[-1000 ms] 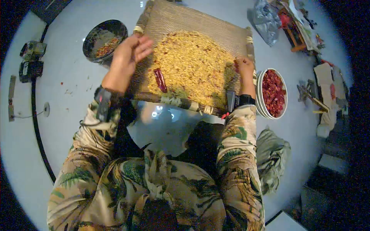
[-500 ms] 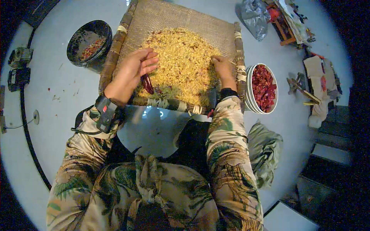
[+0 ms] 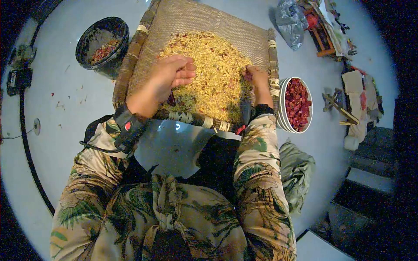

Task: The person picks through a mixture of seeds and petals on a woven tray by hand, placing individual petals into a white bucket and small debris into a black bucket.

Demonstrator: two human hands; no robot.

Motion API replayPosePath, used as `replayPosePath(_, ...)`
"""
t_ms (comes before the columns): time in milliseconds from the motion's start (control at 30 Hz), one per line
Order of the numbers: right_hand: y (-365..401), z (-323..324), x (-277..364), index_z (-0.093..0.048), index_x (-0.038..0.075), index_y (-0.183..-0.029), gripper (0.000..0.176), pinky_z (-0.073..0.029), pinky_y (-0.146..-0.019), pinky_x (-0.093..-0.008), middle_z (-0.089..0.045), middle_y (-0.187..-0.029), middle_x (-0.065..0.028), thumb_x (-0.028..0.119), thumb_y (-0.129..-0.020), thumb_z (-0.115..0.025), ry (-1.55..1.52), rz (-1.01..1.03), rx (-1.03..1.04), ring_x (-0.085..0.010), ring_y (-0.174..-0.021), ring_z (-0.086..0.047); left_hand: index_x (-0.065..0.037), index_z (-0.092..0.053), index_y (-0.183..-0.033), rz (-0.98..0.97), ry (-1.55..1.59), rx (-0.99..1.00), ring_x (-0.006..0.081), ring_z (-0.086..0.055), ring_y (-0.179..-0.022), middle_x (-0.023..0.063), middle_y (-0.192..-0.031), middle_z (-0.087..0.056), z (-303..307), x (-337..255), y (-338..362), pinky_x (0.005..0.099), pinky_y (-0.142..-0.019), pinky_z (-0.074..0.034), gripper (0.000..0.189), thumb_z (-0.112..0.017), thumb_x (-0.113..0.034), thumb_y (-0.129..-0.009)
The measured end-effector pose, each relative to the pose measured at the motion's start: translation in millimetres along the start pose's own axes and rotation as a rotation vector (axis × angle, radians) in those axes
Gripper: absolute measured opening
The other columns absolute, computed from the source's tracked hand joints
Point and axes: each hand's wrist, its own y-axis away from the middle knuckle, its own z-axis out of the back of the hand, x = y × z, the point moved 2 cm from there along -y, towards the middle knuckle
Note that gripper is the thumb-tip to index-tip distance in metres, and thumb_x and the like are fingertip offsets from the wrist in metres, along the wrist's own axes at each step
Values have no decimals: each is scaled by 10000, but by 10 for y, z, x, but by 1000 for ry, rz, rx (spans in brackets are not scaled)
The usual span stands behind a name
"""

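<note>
A woven tray [image 3: 209, 17] with a wooden frame holds a wide heap of yellow seeds [image 3: 213, 69] flecked with red bits. My left hand [image 3: 172, 77] hovers over the heap's left side, fingers half bent and slightly apart, with nothing visible in them. Below it a dark red dried chili [image 3: 171, 99] shows only in part. At the heap's right edge is my right hand [image 3: 259, 79], its fingers pinched together by a small dark reddish bit that I cannot make out clearly. A greenish-grey patch [image 3: 186, 102] lies near the tray's front edge.
Left of the tray stands a black bucket [image 3: 83, 61] with reddish scraps inside. On the right, stacked white buckets [image 3: 284, 114] hold red dried chili pieces [image 3: 298, 104]. A grey-green cloth [image 3: 298, 174] lies by my right arm; a plastic bag [image 3: 289, 26] sits farther back.
My left hand has moved right over the heap and covers more of the chili. The fingers of my right hand have drawn back slightly toward the tray's right edge. The view has shifted a little.
</note>
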Motion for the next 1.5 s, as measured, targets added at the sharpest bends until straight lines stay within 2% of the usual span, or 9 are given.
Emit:
replayPosePath(67, 180, 104, 344, -595, 20, -928, 184, -485, -597, -254, -594, -766, -38, 141, -790, -576, -711, -294, 77, -155, -679, -594, -17, -509, -1024, 22, 9, 68, 143, -582, -721, 70, -880, -584, -12, 106, -32, 258, -620, -511, 257, -478, -208, -855)
replayPosePath(167, 312, 173, 762, -530, 3, -1041, 265, -494, -641, -245, -599, -883, -70, 111, -802, -559, -727, -315, 239, -168, -713, -597, -17, -522, -970, 27, -15, 99, 143, -577, -721, 70, -841, -577, -105, 119, 11, 264, -620, -500, 214, -472, -188, -852)
replayPosePath(367, 409, 133, 1022, -474, -20, -1101, 339, -489, -696, -257, -596, -983, -116, 93, -794, -560, -671, -207, 352, -165, -759, -597, -9, -546, -939, 43, -26, 159, 138, -569, -655, 57, -778, -570, -140, 238, -31, 253, -596, -504, 202, -484, -180, -851)
replayPosePath(667, 483, 71, 1298, -567, 11, -915, 178, -461, -667, -232, -594, -792, -33, 118, -774, -590, -582, -65, 430, -133, -729, -579, -23, -537, -862, 9, -70, 166, 110, -541, -597, 34, -711, -543, -227, 286, 37, 225, -541, -483, 166, -486, -180, -850)
replayPosePath(767, 490, 48, 1364, -594, 21, -847, 136, -439, -646, -225, -593, -777, -18, 128, -764, -607, -183, 183, 362, -95, -697, -543, -29, -536, -857, 41, -103, 162, 111, -555, -623, 33, -724, -548, -196, 346, -42, 222, -552, -486, 177, -489, -199, -850)
replayPosePath(867, 555, 39, 1442, -607, 16, -830, 135, -421, -645, -228, -589, -770, -6, 127, -753, -619, 118, 154, 360, -83, -688, -513, -28, -529, -884, 23, -120, 154, 128, -575, -676, 50, -764, -557, -198, 393, -56, 238, -580, -495, 205, -478, -225, -856)
replayPosePath(1067, 721, 39, 1865, -618, 18, -895, 191, -408, -777, -244, -611, -923, -49, 144, -752, -624, -375, 171, 550, -111, -844, -538, -19, -494, -990, 29, -33, 141, 207, -592, -802, 110, -900, -563, -277, 355, 49, 312, -658, -510, 288, -434, -278, -879)
replayPosePath(1267, 819, -51, 1994, -606, 33, -993, 257, -399, -831, -263, -591, -1008, -58, 170, -775, -603, -384, 210, 710, -128, -913, -538, -10, -491, -1002, 117, 163, 252, 208, -590, -749, 102, -846, -566, -282, 342, 51, 306, -649, -517, 269, -430, -245, -885)
replayPosePath(1500, 646, 285, 1234, -618, 17, -921, 252, -460, -669, -263, -621, -810, -39, 230, -788, -596, -17, 59, 499, -127, -776, -572, -11, -532, -912, 48, 58, 144, 135, -549, -616, 42, -713, -533, -166, 318, -7, 260, -594, -513, 193, -464, -185, -865)
